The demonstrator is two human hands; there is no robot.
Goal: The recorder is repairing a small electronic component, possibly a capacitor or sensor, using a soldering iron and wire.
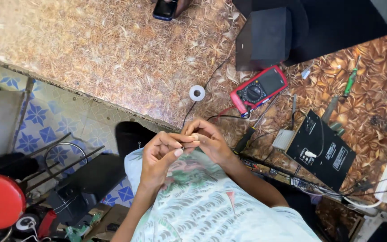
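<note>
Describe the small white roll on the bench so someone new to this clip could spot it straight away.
Start at the brown leaf-patterned benchtop and find the red multimeter near its middle. Just beside it, above the person's joined hands, a small white tape roll lies flat next to a thin black wire. It is the only white ring there.

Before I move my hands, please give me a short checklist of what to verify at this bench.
1. Left hand and right hand meet at the fingertips: ok.
2. Small item pinched between them, kind too small to see: cannot tell.
3. Thin black wire runs toward the hands; whether held: cannot tell.
4. Red multimeter lies face up on the table: ok.
5. White tape roll lies apart from the hands: ok.
</note>
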